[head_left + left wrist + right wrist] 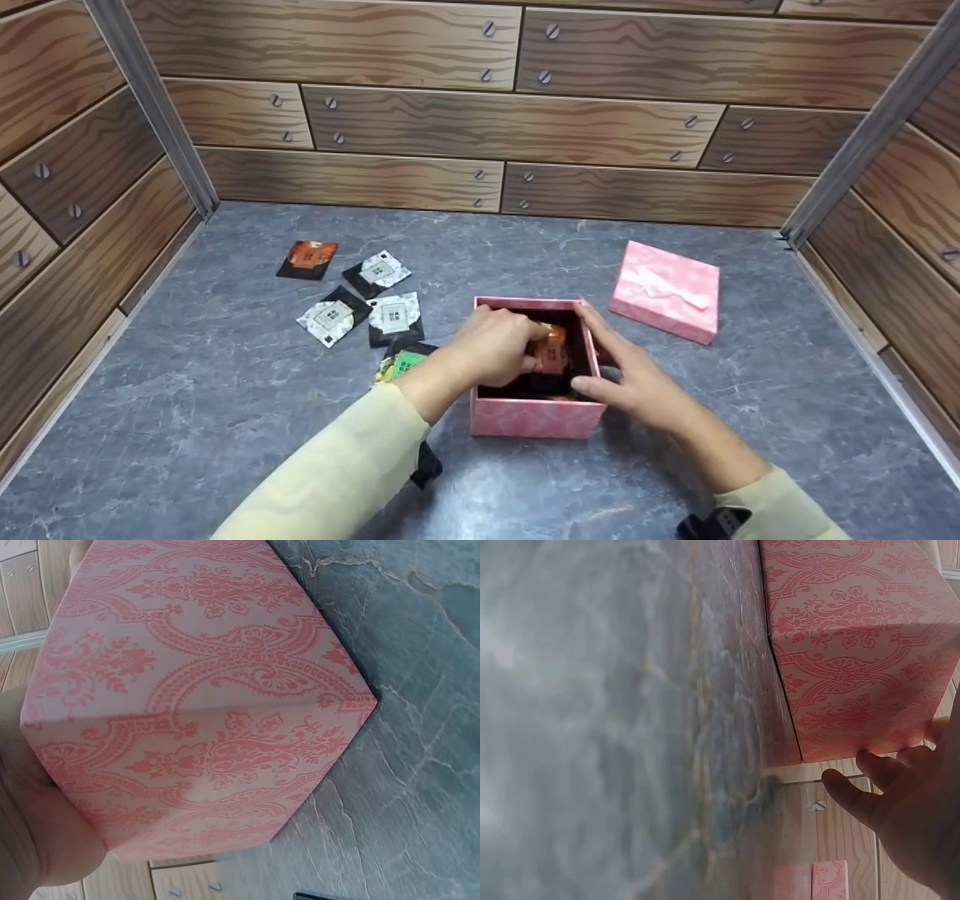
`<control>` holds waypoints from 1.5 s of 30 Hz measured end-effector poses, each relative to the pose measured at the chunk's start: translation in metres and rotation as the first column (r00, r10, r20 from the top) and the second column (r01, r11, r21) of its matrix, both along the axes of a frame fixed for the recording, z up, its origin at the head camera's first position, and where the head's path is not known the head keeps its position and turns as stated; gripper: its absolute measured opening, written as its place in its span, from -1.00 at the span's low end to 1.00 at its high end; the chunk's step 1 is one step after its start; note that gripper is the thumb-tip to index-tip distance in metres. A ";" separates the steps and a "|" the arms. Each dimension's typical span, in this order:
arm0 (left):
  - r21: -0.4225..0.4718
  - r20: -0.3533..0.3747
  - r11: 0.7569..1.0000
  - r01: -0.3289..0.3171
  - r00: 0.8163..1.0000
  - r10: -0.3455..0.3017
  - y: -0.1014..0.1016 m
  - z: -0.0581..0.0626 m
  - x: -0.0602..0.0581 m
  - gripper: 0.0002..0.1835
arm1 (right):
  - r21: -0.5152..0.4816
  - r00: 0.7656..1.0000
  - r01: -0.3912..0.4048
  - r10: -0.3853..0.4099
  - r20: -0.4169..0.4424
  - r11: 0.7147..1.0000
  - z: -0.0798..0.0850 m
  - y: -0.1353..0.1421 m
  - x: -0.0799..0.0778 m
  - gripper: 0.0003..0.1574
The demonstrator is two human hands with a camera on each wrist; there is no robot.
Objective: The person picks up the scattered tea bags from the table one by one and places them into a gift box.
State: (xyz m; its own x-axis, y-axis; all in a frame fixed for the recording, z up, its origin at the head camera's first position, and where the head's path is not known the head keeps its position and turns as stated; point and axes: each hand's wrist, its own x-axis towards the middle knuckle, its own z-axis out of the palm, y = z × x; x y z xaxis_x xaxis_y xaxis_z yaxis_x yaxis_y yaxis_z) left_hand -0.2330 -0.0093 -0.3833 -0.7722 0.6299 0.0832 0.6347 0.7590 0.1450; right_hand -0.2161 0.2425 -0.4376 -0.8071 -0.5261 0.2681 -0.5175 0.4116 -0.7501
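An open pink patterned box [536,418] with a dark inside stands before me. My left hand [491,345] reaches over its left wall. Its thumb and fingers pinch an orange-and-black sachet [553,351] inside; the fingertips are partly hidden. The right hand [634,379] rests at the box's right wall, thumb at the rim and index finger near the far corner. In the right wrist view, fairly straight, spread fingers [855,795] touch the box's side [862,682]. The left wrist view shows the box's outer walls [202,675] beside the palm; the sachet is hidden there.
Left of the box lie an orange-and-black sachet [307,259], several white-and-black sachets [394,316] and a green one [409,361] partly behind the left forearm. A pink lid with a bow [666,292] lies at the right. Wood-patterned panels [420,120] enclose the grey marbled table [225,390].
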 end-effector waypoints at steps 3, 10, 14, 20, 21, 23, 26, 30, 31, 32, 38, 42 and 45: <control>-0.055 -0.001 0.998 -0.019 1.000 0.019 0.002 -0.001 0.000 -0.84 | 0.005 1.000 0.000 0.000 0.000 1.000 0.000 0.000 0.000 0.20; -0.165 -0.025 0.985 -0.048 0.999 0.045 0.007 -0.003 0.001 -0.79 | 0.015 1.000 0.008 -0.007 -0.007 1.000 0.000 0.000 0.000 0.20; -0.212 -0.033 0.976 -0.058 0.998 0.053 0.009 -0.003 0.002 -0.71 | 0.015 1.000 0.011 -0.011 -0.008 1.000 0.000 0.000 0.000 0.19; -0.228 -0.054 0.972 -0.056 0.998 0.045 0.009 -0.003 0.002 -0.71 | 0.029 1.000 0.020 -0.019 -0.024 0.999 0.000 0.000 0.001 0.20; -0.218 -0.057 0.974 -0.053 0.997 0.042 0.009 -0.003 0.002 -0.71 | 0.029 1.000 0.021 -0.020 -0.022 0.999 0.000 0.000 0.001 0.20; -0.183 -0.064 0.982 -0.046 0.997 0.035 0.008 -0.003 0.002 -0.66 | 0.023 1.000 0.019 -0.018 -0.018 1.000 0.000 0.001 0.001 0.20; -0.081 -0.064 0.997 -0.013 0.998 0.007 0.003 -0.003 0.002 -0.62 | 0.004 1.000 0.013 -0.013 -0.001 1.000 0.000 0.001 0.001 0.20; 0.135 -0.041 0.989 0.061 0.998 -0.056 -0.007 0.000 0.001 -0.62 | -0.003 1.000 0.011 -0.011 0.007 1.000 -0.001 0.002 0.001 0.20; 0.187 -0.024 0.980 0.067 0.998 -0.063 -0.010 0.002 0.001 -0.60 | 0.002 1.000 0.014 -0.014 0.005 1.000 -0.001 0.002 0.001 0.20; 0.240 -0.003 0.968 0.067 0.998 -0.069 -0.014 0.004 0.002 -0.58 | 0.008 1.000 0.017 -0.017 0.002 1.000 -0.001 0.002 0.001 0.20; 0.467 0.109 0.883 -0.047 0.994 -0.005 -0.055 0.027 0.005 -0.50 | 0.036 0.999 0.037 -0.037 -0.004 0.999 0.000 0.001 0.000 0.21; 0.558 0.136 0.819 -0.132 0.988 0.067 -0.098 0.037 0.001 -0.51 | 0.045 0.999 0.039 -0.038 -0.031 0.998 0.001 0.000 0.000 0.22; 0.579 0.153 0.792 -0.193 0.980 0.127 -0.127 0.039 -0.003 -0.50 | 0.034 0.999 0.029 -0.028 -0.028 0.999 0.000 0.000 0.000 0.23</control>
